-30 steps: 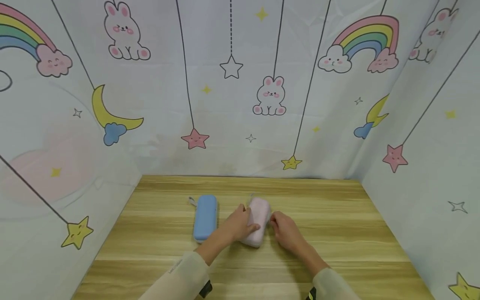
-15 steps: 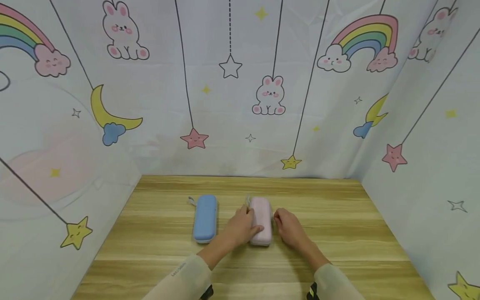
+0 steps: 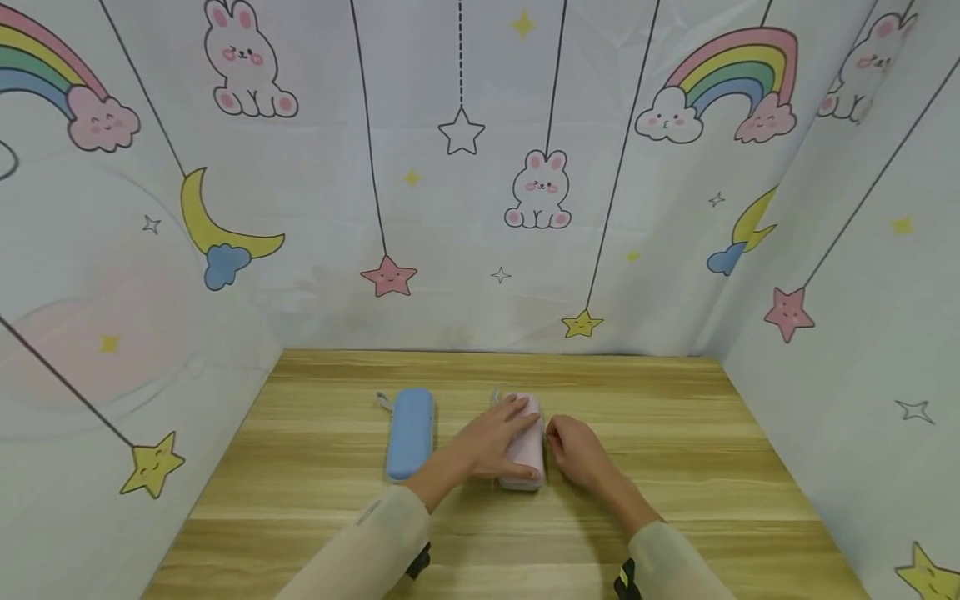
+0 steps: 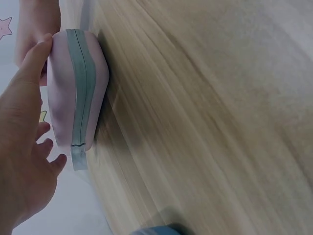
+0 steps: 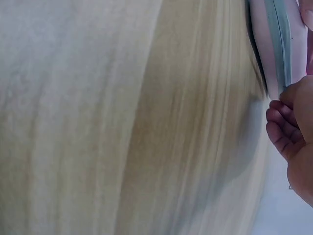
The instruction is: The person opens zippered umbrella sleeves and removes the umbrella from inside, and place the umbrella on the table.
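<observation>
The pink case (image 3: 528,448) is touched from above by the left hand (image 3: 497,439), fingers spread apart; at its right side, its zipper (image 5: 279,44) is pinched by the right hand (image 3: 574,447).

On my feed, a wood-grain tabletop (image 3: 675,417) carries two oblong cases: a blue case (image 3: 411,429) left of centre (grey strap (image 3: 384,401) at its far-left corner) and, apart to its right, a pink zip case (image 3: 528,452).
</observation>
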Demonstrator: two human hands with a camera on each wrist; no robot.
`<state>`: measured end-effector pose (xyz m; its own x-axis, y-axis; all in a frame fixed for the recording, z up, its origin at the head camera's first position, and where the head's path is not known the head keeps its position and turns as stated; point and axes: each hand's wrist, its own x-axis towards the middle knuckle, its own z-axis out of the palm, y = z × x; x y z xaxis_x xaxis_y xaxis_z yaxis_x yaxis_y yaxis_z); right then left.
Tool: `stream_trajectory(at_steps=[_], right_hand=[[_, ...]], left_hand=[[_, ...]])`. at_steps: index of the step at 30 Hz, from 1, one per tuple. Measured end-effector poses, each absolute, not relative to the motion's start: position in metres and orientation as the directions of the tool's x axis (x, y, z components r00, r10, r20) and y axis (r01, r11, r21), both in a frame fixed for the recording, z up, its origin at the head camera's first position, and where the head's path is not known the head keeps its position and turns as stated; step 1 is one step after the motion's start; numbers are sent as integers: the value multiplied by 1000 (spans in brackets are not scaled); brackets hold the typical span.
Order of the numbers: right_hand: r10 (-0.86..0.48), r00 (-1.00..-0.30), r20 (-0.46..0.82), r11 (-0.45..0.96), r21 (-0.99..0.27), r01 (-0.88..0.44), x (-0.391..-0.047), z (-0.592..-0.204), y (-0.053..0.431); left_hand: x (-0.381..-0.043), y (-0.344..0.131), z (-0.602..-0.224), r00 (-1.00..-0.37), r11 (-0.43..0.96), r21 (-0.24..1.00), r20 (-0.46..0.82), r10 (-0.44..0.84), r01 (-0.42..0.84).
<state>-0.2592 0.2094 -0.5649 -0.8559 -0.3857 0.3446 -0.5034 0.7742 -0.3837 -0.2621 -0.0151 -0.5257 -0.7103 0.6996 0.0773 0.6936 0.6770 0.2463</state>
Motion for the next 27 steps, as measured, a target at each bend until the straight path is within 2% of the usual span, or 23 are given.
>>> stream_trajectory(at_steps=[4, 12, 27], right_hand=[[-405, -852, 331, 774, -372, -512, -260, -563, 209], [-415, -850, 324, 779, -358, -516, -260, -561, 209], [-398, -871, 287, 792, -371, -484, -258, -561, 211]], left_hand=[[-266, -14, -526, -701, 680, 204, 54, 711, 705], [-267, -12, -530, -720, 703, 204, 17, 693, 681], [-269, -14, -529, -750, 723, 264, 5, 661, 638]])
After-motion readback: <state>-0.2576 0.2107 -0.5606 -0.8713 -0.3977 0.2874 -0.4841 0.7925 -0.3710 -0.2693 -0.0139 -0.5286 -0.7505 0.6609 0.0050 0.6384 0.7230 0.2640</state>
